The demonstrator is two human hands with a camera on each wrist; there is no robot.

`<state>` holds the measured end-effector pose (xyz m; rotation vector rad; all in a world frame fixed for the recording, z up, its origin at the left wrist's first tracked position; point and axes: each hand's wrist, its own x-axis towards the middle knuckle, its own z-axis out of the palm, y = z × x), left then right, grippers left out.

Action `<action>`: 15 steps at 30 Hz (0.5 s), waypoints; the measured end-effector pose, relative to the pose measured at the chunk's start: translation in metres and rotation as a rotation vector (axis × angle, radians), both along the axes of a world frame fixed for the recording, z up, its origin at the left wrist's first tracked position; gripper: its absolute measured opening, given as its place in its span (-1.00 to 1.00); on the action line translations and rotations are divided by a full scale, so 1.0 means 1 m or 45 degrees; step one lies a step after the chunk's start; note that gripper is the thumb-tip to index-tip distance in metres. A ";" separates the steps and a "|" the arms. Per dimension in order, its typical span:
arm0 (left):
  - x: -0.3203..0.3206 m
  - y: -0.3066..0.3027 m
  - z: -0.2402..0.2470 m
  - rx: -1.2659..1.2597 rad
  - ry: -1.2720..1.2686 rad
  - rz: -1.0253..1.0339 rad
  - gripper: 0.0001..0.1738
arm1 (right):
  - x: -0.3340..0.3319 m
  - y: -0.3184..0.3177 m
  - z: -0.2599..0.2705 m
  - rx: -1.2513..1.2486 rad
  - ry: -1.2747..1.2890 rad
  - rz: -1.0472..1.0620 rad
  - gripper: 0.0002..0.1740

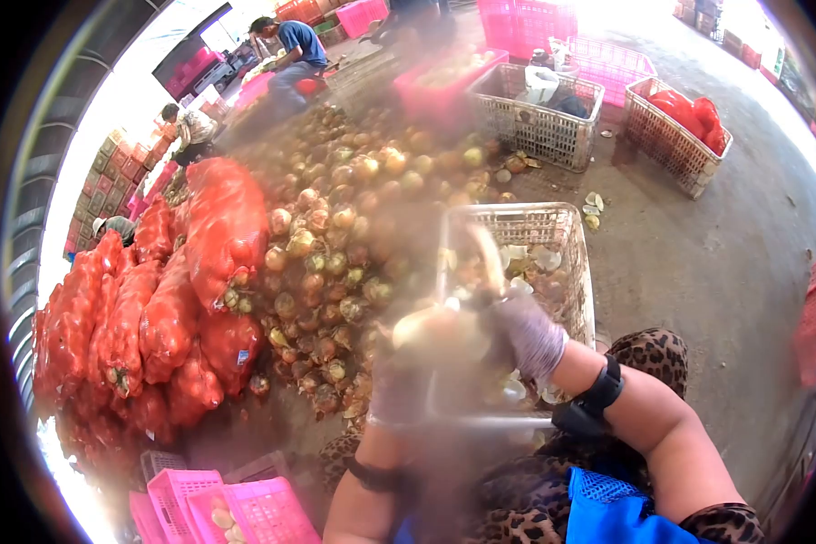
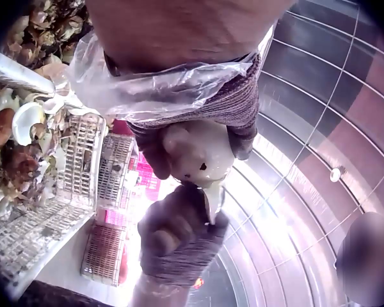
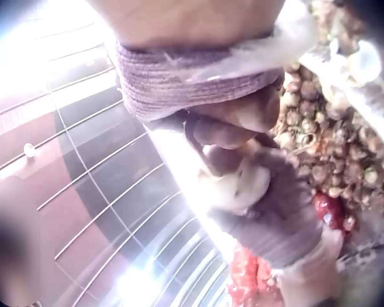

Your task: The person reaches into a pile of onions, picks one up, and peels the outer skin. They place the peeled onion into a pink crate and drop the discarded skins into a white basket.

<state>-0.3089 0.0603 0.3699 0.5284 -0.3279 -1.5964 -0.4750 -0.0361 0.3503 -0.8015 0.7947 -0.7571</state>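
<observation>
My left hand (image 2: pixel 198 105), in a knitted glove with clear plastic at the wrist, holds a pale peeled onion (image 2: pixel 201 153) with dark specks. In the head view this onion is blurred over the near crate's left side. My right hand (image 1: pixel 526 335), also gloved, is right beside it with curled fingers. A pale strip (image 2: pixel 212 201) lies between the right fingers and the onion in the left wrist view; I cannot tell whether it is peel or a blade. Below the hands stands a white plastic crate (image 1: pixel 585 272) with onion skins (image 1: pixel 546 258) inside.
A large heap of onions (image 1: pixel 335 263) spreads ahead, with red mesh sacks (image 1: pixel 168 317) stacked at left. Pink baskets (image 1: pixel 272 512) stand at lower left. More crates (image 1: pixel 553 136) are beyond. A person (image 1: pixel 299 59) in a blue shirt sits at the back.
</observation>
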 end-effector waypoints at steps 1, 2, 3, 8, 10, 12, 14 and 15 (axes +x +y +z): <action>-0.001 0.003 0.011 0.008 -0.032 -0.006 -0.11 | -0.001 -0.007 -0.002 0.258 -0.156 -0.102 -0.75; -0.003 0.006 0.019 0.000 0.017 0.008 -0.10 | -0.011 -0.014 0.002 0.380 -0.287 -0.086 -0.64; -0.002 0.005 0.019 -0.016 -0.040 0.067 -0.07 | -0.006 -0.024 -0.002 0.388 -0.165 -0.173 -0.68; 0.006 0.000 0.009 -0.121 -0.546 0.359 0.01 | -0.007 0.000 0.010 -0.739 0.892 0.174 -0.63; 0.000 -0.003 0.006 -0.097 -0.595 0.414 0.04 | -0.001 0.019 0.014 -0.926 0.787 0.215 -0.55; -0.001 -0.006 -0.005 -0.134 -0.759 0.536 0.09 | 0.005 0.035 0.019 -1.110 0.676 0.237 -0.46; 0.004 -0.011 -0.026 -0.235 -0.913 0.643 0.17 | 0.012 0.041 0.021 -1.255 0.563 0.234 -0.39; 0.003 -0.011 -0.026 -0.246 -0.964 0.666 0.16 | 0.015 0.042 0.021 -1.306 0.506 0.222 -0.36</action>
